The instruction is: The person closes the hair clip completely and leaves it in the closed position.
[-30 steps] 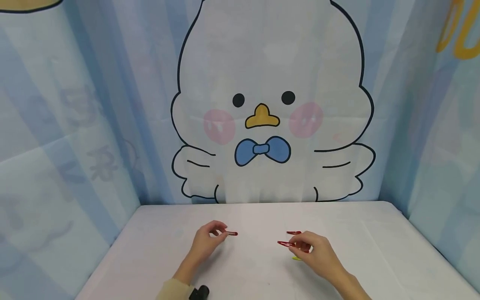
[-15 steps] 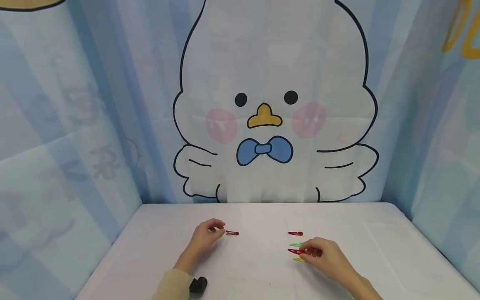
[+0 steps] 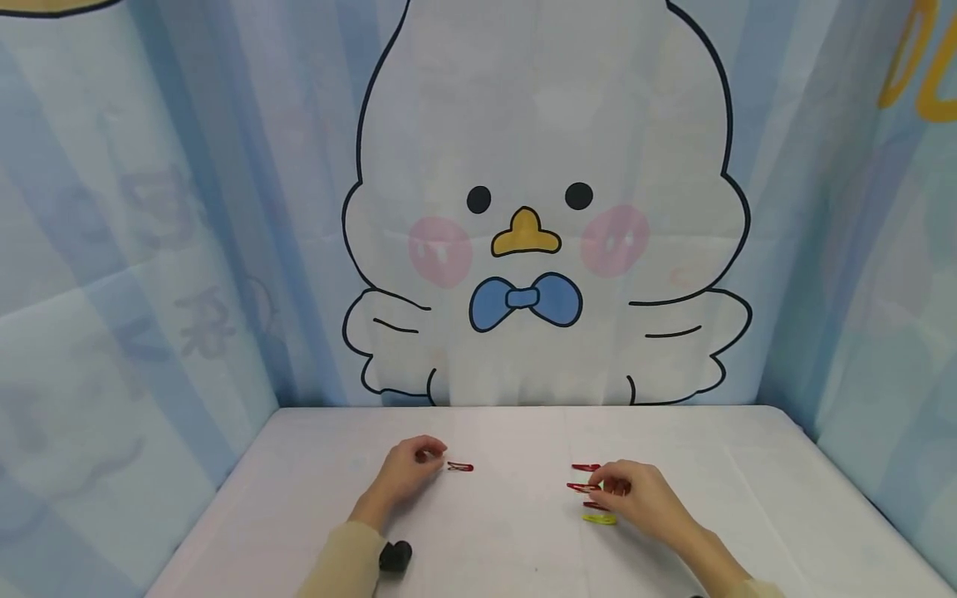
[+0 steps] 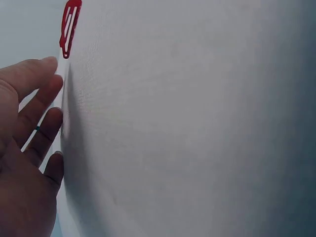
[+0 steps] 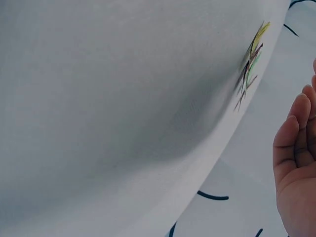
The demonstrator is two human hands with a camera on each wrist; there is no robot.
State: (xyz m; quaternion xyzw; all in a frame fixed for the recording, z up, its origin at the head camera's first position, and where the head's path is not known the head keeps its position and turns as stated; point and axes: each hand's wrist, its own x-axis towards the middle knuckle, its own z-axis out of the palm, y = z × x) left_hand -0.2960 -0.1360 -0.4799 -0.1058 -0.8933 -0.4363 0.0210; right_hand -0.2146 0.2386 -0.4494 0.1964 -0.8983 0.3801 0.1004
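Observation:
A red snap hair clip (image 3: 460, 467) lies just off the fingertips of my left hand (image 3: 407, 472). In the left wrist view a gap shows between that clip (image 4: 70, 27) and the loosely bent fingers (image 4: 49, 123). My right hand (image 3: 639, 497) pinches another red hair clip (image 3: 581, 488) above a short column of clips. This column has a red clip (image 3: 586, 468) at the back, a dark red clip (image 3: 596, 505) partly behind the fingers, and a yellow clip (image 3: 601, 520) in front. A green clip (image 5: 254, 64) among them shows in the right wrist view.
A white cloth covers the table (image 3: 516, 531). A black heart-shaped object (image 3: 396, 556) is beside the left sleeve (image 3: 344, 561). Behind the table hangs a curtain (image 3: 538, 357) with a cartoon bird; more curtain closes both sides.
My right hand moved toward me with the red clip, then back up over the green one. My left hand's fingers have come away from the red clip on the left, which stays on the table.

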